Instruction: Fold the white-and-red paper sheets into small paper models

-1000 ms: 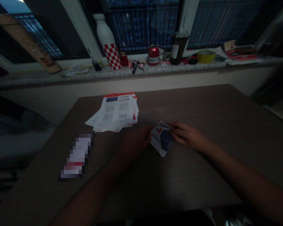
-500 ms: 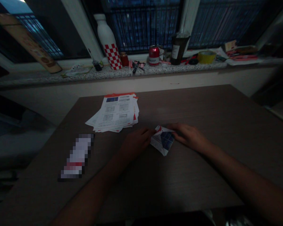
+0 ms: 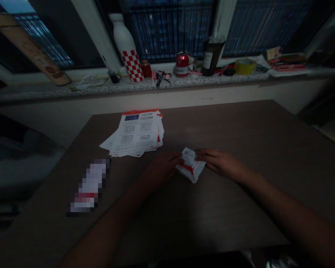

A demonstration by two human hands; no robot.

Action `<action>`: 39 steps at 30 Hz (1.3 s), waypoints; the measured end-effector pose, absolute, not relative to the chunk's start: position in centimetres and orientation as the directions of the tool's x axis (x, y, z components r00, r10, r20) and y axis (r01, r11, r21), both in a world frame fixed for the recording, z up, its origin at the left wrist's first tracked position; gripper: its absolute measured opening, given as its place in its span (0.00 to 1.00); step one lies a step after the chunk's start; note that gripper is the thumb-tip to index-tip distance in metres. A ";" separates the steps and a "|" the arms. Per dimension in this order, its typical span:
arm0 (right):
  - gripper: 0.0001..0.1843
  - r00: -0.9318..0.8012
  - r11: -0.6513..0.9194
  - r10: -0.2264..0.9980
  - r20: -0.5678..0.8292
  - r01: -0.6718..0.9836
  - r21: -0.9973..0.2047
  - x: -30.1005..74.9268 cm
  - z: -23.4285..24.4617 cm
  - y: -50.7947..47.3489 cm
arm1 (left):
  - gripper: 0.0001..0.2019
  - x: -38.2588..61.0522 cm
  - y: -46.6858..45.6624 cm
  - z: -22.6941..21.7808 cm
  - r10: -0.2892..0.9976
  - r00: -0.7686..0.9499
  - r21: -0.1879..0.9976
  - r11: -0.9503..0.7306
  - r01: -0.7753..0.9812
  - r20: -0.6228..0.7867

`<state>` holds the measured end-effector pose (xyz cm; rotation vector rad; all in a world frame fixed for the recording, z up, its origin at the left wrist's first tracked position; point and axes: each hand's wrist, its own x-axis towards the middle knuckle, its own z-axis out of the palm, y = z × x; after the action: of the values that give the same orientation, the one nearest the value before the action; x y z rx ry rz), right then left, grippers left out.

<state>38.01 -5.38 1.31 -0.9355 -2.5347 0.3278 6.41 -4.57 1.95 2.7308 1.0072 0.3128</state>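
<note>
Blue print on the folded paper [image 3: 192, 166] has moved out of sight since the earlier frame; text and a red band now face up. It lies mid-table, diamond-wise, one corner towards the near edge; which diagonal is longer I cannot tell. The left hand [image 3: 162, 168] and right hand [image 3: 222, 163] rest lightly bent fingers on its side corners; whether they pinch is hidden. Bare table [image 3: 254, 136] spreads rightwards, while loose sheets [image 3: 138, 134] limit the far left.
</note>
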 end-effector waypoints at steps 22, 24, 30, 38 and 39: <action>0.20 -0.722 0.757 0.634 0.277 0.507 -0.411 37.3 1.4 -5.4 | 0.26 8.4 -4.9 0.4 0.671 0.726 0.239 -0.738 0.631 0.152; 0.17 -0.713 0.740 0.653 0.257 0.529 -0.415 37.0 1.2 -5.3 | 0.26 8.5 -4.8 0.5 0.681 0.717 0.249 -0.727 0.640 0.145; 0.21 -0.684 0.711 0.687 0.247 0.560 -0.426 36.7 0.2 -5.0 | 0.29 8.7 -4.7 0.6 0.696 0.701 0.256 -0.714 0.652 0.156; 0.21 -0.683 0.710 0.691 0.235 0.581 -0.397 36.7 -0.1 -5.2 | 0.31 8.7 -4.8 0.5 0.697 0.700 0.245 -0.714 0.656 0.155; 0.21 -0.682 0.708 0.693 0.235 0.580 -0.404 36.7 0.0 -5.1 | 0.31 8.7 -4.8 0.5 0.696 0.701 0.248 -0.715 0.654 0.157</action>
<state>36.66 -5.13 0.00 -0.9894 -2.5450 0.4220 8.67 -4.80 0.54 2.7350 1.0946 0.3580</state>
